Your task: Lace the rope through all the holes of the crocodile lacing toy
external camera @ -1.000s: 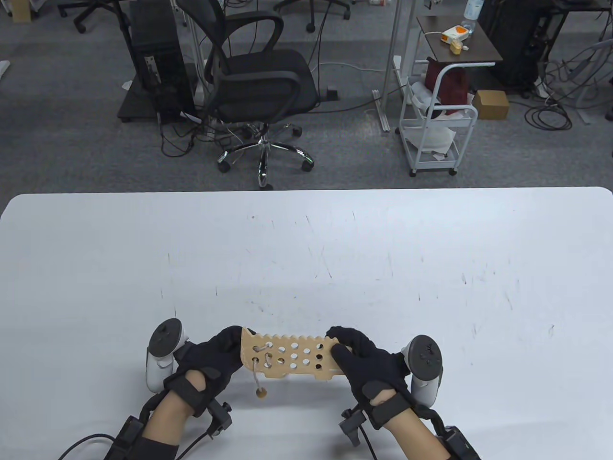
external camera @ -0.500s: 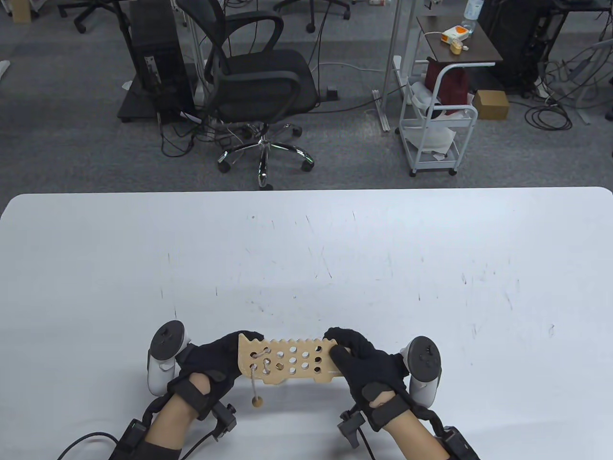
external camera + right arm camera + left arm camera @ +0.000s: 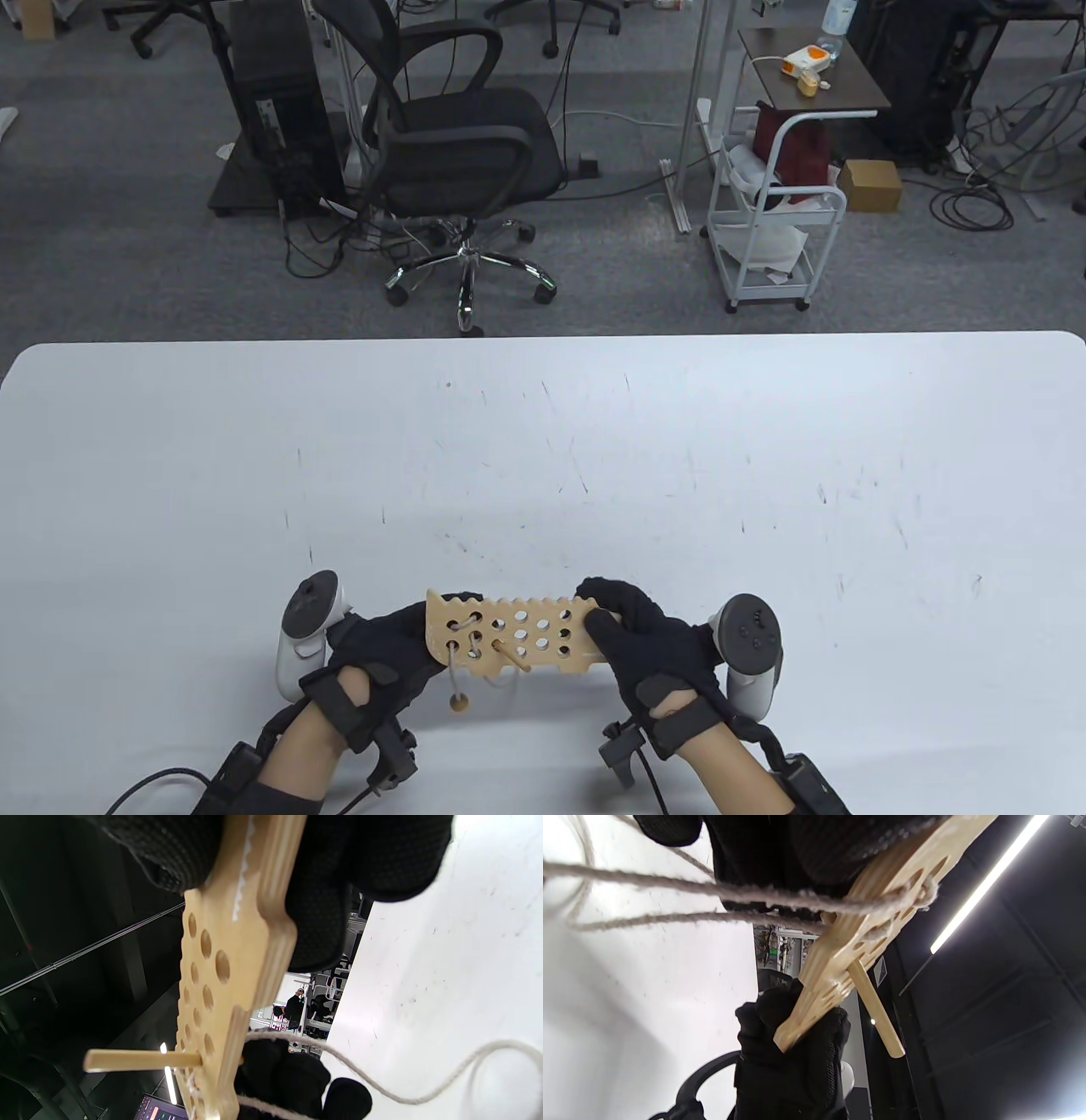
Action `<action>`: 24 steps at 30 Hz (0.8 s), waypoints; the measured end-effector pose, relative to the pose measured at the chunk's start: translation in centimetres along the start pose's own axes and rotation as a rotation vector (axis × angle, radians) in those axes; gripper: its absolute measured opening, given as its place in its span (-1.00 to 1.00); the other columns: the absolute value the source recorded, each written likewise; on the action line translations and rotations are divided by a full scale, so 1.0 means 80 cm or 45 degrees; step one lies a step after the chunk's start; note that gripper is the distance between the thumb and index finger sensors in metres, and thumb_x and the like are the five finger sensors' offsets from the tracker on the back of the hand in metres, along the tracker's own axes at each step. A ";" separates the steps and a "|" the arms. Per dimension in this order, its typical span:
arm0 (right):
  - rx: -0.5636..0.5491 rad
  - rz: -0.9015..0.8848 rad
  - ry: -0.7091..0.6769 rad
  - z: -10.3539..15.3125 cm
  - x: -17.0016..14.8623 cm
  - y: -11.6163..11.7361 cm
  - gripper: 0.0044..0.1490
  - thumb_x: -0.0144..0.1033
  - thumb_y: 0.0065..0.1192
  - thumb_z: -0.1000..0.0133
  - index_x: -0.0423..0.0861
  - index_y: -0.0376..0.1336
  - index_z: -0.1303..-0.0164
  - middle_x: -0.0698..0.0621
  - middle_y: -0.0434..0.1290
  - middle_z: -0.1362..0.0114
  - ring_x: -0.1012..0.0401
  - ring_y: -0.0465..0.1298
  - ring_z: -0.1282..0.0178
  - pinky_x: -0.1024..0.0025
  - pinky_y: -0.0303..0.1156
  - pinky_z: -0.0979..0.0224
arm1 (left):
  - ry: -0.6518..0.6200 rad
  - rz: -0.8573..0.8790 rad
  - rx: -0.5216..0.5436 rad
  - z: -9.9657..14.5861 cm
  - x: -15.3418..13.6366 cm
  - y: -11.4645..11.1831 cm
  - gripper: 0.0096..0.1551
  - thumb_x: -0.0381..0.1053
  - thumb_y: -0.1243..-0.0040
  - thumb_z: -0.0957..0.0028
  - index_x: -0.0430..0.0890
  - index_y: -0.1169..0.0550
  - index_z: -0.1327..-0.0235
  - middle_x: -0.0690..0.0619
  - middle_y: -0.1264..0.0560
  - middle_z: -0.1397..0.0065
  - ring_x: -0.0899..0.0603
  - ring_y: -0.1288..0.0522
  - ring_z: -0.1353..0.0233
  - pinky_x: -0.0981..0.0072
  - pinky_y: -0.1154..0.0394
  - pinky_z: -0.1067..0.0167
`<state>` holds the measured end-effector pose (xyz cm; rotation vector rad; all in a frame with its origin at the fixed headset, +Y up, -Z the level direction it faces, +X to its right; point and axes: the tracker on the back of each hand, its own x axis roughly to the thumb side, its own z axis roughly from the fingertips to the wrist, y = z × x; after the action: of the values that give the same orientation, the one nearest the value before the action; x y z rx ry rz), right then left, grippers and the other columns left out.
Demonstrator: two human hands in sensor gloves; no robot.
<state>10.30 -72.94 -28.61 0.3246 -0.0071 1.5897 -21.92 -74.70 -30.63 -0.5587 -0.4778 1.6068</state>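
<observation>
Low in the frame's centre, the crocodile lacing toy (image 3: 509, 632) is held above the white tabletop (image 3: 543, 475), the right hand (image 3: 645, 637) grasping its right end. The left hand (image 3: 382, 649) grips the left end (rope (image 3: 456, 675) dangling there), and a wooden needle (image 3: 512, 655) pokes through a hole.

We see even overhead light, soft shadows on table (image 3: 543, 441); wrist cams blurred w/ strip-light (image 3: 988, 882) glare.

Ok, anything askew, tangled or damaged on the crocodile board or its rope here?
Nothing stands out. Both hands, left hand and right hand, hold the crocodile board by its ends above the table. The wooden needle pokes through a hole, and the rope trails loose underneath, unknotted.
</observation>
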 end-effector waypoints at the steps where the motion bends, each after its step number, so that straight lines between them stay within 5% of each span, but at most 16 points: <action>1: -0.001 0.000 0.001 0.000 0.000 0.000 -0.40 -0.23 0.25 -0.04 -0.16 0.28 -0.27 -0.06 0.60 -0.13 0.03 0.70 0.02 0.04 0.49 -0.11 | 0.002 0.014 -0.015 0.000 -0.001 -0.001 -0.42 -0.19 -0.25 0.05 0.13 -0.59 -0.30 0.06 -0.62 -0.37 -0.19 -0.56 -0.40 -0.23 -0.28 -0.47; 12: 0.004 -0.019 0.001 0.000 0.000 0.001 -0.40 -0.22 0.24 -0.04 -0.16 0.28 -0.27 -0.06 0.60 -0.13 0.03 0.70 0.02 0.04 0.49 -0.10 | -0.017 0.261 -0.158 -0.003 -0.004 -0.015 -0.39 -0.18 -0.22 0.03 0.14 -0.53 -0.36 0.06 -0.63 -0.37 -0.18 -0.57 -0.40 -0.22 -0.29 -0.47; 24: -0.020 -0.070 0.016 0.001 -0.001 -0.002 -0.41 -0.23 0.26 -0.04 -0.16 0.29 -0.27 -0.06 0.60 -0.12 0.04 0.70 0.04 0.05 0.49 -0.10 | -0.023 0.222 -0.034 0.000 -0.005 -0.001 -0.40 -0.12 -0.20 -0.01 0.16 -0.49 -0.39 0.08 -0.59 -0.40 -0.18 -0.54 -0.42 -0.21 -0.27 -0.48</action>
<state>10.50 -72.97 -28.62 0.3003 -0.0004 1.5361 -21.81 -75.10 -30.58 -0.6200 -0.4747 1.7753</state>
